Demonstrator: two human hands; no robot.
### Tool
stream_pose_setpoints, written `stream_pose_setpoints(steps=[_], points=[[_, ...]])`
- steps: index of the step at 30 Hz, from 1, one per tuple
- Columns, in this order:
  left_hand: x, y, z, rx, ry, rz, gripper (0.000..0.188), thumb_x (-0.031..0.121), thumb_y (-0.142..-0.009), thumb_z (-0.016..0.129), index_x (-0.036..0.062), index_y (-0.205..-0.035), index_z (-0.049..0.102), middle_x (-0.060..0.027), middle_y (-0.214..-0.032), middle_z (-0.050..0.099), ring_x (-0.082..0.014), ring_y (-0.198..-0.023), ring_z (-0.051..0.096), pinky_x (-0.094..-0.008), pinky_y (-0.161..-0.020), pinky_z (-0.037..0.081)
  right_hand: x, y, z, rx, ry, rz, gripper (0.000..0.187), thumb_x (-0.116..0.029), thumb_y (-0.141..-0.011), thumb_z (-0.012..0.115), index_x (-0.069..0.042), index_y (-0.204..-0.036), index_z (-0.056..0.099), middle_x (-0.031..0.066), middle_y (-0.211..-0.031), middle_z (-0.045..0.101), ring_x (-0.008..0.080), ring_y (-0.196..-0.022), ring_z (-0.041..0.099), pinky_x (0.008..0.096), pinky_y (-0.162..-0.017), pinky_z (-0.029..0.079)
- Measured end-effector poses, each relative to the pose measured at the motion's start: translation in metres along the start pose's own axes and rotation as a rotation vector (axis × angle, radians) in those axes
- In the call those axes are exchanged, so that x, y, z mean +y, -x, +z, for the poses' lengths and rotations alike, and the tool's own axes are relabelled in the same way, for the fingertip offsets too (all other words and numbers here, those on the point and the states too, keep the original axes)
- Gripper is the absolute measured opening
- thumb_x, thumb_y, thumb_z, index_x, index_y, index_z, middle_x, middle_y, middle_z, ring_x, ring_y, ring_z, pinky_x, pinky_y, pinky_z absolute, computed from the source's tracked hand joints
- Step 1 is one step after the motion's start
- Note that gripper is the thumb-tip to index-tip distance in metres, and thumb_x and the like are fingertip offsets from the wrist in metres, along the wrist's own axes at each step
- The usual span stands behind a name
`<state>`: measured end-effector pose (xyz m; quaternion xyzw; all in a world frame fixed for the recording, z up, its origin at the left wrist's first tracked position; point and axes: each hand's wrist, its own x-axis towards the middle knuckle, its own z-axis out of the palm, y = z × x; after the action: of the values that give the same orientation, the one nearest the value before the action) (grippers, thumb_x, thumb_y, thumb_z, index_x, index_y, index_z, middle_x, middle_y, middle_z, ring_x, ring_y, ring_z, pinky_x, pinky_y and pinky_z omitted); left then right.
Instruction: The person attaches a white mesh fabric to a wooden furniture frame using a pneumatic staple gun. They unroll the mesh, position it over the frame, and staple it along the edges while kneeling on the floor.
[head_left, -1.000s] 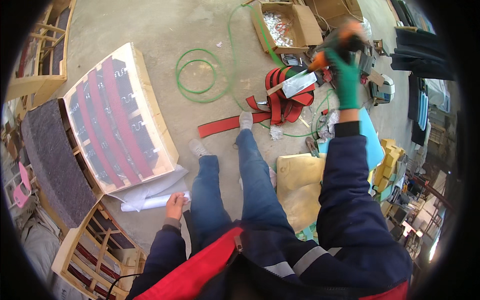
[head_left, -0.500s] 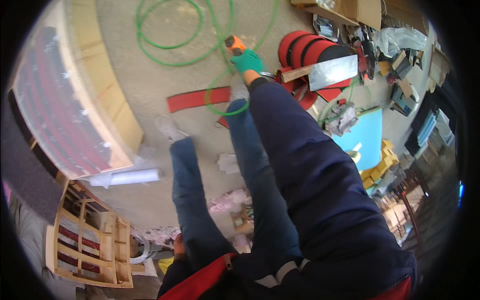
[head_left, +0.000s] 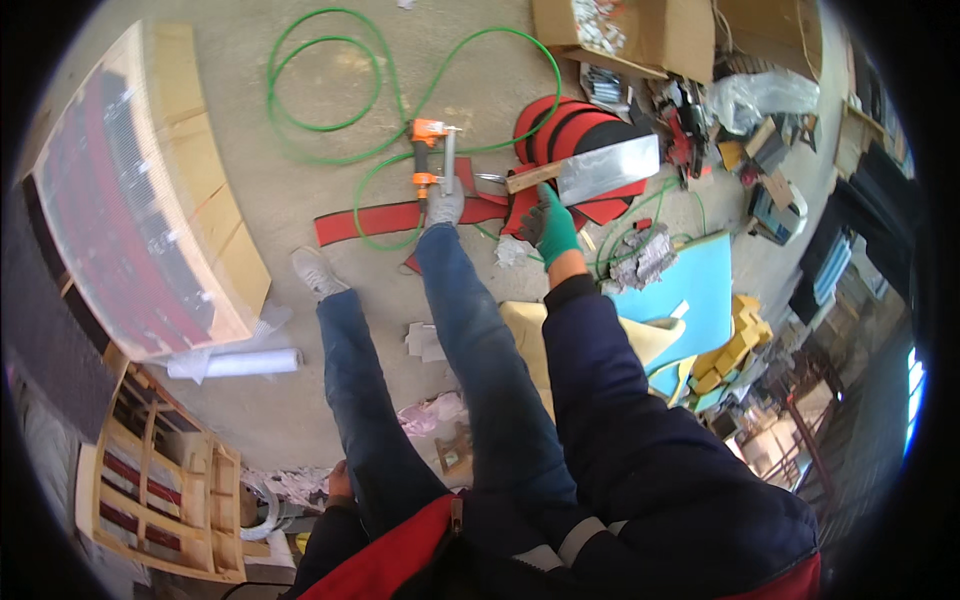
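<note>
My right hand (head_left: 550, 225), in a green glove, hangs over the concrete floor with its fingers apart and nothing in it. It is just above the red webbing strips (head_left: 380, 218) and below a shiny metal sheet on a wooden stick (head_left: 600, 168). An orange air stapler (head_left: 430, 160) lies on the floor by my right shoe (head_left: 446, 205), joined to a coiled green hose (head_left: 320, 70). My left hand (head_left: 340, 485) is bare and low beside my left thigh. Only part of it shows.
A curved wooden seat frame with red webbing under plastic (head_left: 150, 200) lies at the left. A slatted wooden frame (head_left: 150, 480) and a white roll (head_left: 235, 362) are lower left. A cardboard box (head_left: 620, 30), blue foam (head_left: 690, 280) and yellow foam scraps (head_left: 735, 345) crowd the right.
My right hand held the orange stapler before. The stapler now lies on the floor by my right shoe, and the hand has drawn back to the right without it.
</note>
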<state>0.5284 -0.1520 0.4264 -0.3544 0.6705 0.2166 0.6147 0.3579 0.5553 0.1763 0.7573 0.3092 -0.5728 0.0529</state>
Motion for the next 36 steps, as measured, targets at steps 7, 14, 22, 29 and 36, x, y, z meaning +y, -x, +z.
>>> stream_pose_setpoints(steps=[7, 14, 22, 29, 36], points=[[-0.033, 0.109, 0.042, 0.112, 0.452, -0.305, 0.037, 0.038, -0.101, 0.063, 0.0081, -0.117, 0.075, -0.0087, -0.095, 0.078, -0.0197, -0.082, 0.072, -0.0363, -0.069, 0.051, -0.059, -0.144, -0.012, -0.416, -0.303, 0.222, 0.042, -0.036, -0.102, 0.06, 0.003, -0.115, 0.067, 0.0211, -0.118, 0.073, 0.0403, -0.111, 0.07, 0.0542, -0.106, 0.054], [-0.111, 0.081, 0.062, -0.004, 0.526, -0.23, 0.034, 0.041, -0.104, 0.062, 0.0124, -0.117, 0.074, -0.0021, -0.095, 0.074, -0.0145, -0.078, 0.066, -0.032, -0.07, 0.05, -0.101, -0.073, -0.145, -0.342, 0.125, -0.287, 0.028, -0.035, -0.105, 0.052, -0.011, -0.116, 0.061, 0.0091, -0.119, 0.07, 0.0247, -0.103, 0.066, 0.0397, -0.095, 0.056], [-0.225, -0.045, -0.017, 0.274, 0.469, 0.303, 0.036, 0.038, -0.104, 0.062, 0.0037, -0.103, 0.073, -0.009, -0.093, 0.077, -0.0206, -0.081, 0.07, -0.0384, -0.073, 0.054, -0.047, 0.259, -0.214, -0.742, -0.08, -0.621, 0.049, -0.036, -0.105, 0.061, -0.004, -0.141, 0.059, 0.0134, -0.137, 0.066, 0.0244, -0.111, 0.07, 0.035, -0.093, 0.061], [-0.19, -0.054, -0.176, 0.439, 0.546, 0.537, 0.031, 0.031, -0.1, 0.061, 0.0057, -0.113, 0.073, -0.0187, -0.104, 0.076, -0.0376, -0.102, 0.072, -0.0448, -0.089, 0.055, 0.106, 0.419, -0.021, -0.421, 0.445, -0.55, 0.035, -0.044, -0.102, 0.068, -0.013, -0.116, 0.064, 0.0043, -0.094, 0.073, 0.0174, -0.065, 0.064, 0.0355, -0.062, 0.056], [-0.139, -0.046, -0.338, 0.54, 0.474, 0.662, 0.028, 0.023, -0.102, 0.061, 0.002, -0.114, 0.073, -0.0121, -0.102, 0.077, -0.0232, -0.094, 0.072, -0.0358, -0.087, 0.056, 0.246, 0.505, 0.172, -0.545, 0.883, -0.685, 0.021, -0.027, -0.097, 0.072, -0.012, -0.109, 0.066, 0.0057, -0.08, 0.07, 0.0128, -0.048, 0.054, 0.0287, -0.042, 0.042]])
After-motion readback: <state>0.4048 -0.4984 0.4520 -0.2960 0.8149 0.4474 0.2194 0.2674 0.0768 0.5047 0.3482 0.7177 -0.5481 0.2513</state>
